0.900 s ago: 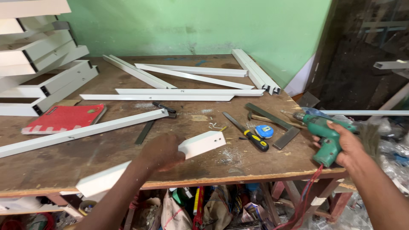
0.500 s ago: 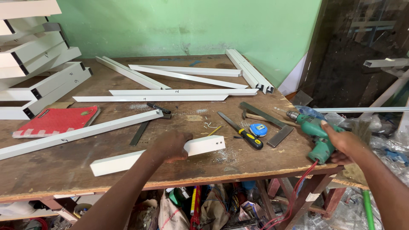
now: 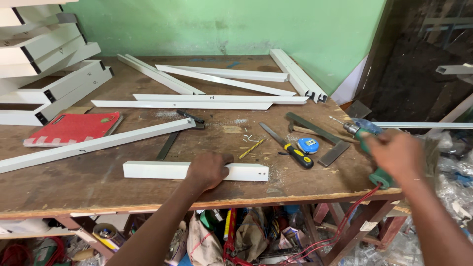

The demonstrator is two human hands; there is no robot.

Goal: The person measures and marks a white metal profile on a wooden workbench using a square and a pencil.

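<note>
Few items of this kind are seen. A flat red rectangular packet (image 3: 74, 127) with a white lower edge and a small green label at its upper right corner is laid on the left part of the surface (image 3: 98, 189). Small dark handwritten marks are seen on two of the long white bars (image 3: 183, 104) at mid-surface. No signs or screens are visible.
</note>
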